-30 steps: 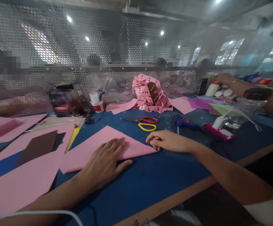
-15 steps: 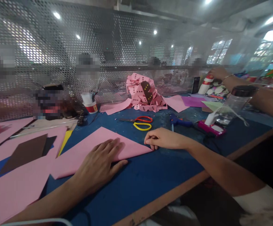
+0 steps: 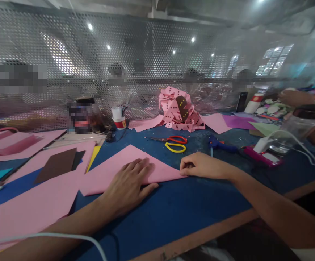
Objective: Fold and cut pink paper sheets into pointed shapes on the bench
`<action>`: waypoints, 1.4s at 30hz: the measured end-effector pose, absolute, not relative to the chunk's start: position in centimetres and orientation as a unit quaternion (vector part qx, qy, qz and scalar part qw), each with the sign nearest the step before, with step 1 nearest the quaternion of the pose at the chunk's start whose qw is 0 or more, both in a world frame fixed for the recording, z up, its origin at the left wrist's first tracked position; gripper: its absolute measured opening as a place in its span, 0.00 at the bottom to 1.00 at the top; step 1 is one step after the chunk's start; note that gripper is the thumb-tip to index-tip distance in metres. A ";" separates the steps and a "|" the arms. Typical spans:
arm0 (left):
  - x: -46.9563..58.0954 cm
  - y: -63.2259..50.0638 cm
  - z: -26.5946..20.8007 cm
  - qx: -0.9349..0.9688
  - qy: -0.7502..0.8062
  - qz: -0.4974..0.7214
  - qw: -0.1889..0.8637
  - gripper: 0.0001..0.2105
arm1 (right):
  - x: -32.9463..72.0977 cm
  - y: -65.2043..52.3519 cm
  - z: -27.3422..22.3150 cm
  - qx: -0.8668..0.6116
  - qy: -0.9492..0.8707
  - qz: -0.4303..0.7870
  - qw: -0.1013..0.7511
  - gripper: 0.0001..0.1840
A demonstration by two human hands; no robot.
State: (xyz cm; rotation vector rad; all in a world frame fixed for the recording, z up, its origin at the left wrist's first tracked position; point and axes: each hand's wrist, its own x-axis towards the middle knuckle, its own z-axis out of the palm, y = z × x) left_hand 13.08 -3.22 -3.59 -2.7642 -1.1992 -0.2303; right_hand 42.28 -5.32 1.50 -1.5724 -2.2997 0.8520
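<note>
A pink sheet of paper [image 3: 108, 170], folded to a triangle, lies on the blue tabletop in front of me. My left hand [image 3: 131, 181] rests flat on its middle, fingers stretched out and thumb apart near the folded edge. At the sheet's right-hand tip, my right hand [image 3: 205, 166] is closed, thumb and fingers pinching the paper corner. Just beyond the sheet lie scissors [image 3: 175, 139] with one red and one yellow handle. A blue glue gun [image 3: 222, 145] lies beyond my right hand.
Pink sheets [image 3: 35, 206] and a brown piece [image 3: 57, 165] cover the left side. A dotted pink paper construction [image 3: 177, 108] stands against the perforated screen. A paper cup [image 3: 118, 122], a magenta power strip [image 3: 263, 156] and a clear jar [image 3: 304, 127] stand around. A co-worker's hand [image 3: 293, 97] is far right.
The view has turned left, so everything sits further right. My right fingers have closed onto the paper's tip. The co-worker's hand has left the red-and-white cup; my left hand stays flat.
</note>
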 end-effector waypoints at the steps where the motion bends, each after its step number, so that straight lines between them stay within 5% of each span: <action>1: 13.1 -3.2 -3.6 -0.913 -0.397 -0.079 0.057 0.33 | 42.3 -5.3 1.5 -0.536 -0.786 0.287 0.112 0.10; 42: 13.2 -3.3 -3.4 -0.911 -0.398 -0.089 0.057 0.32 | 42.5 -5.4 1.6 -0.533 -0.796 0.277 0.076 0.14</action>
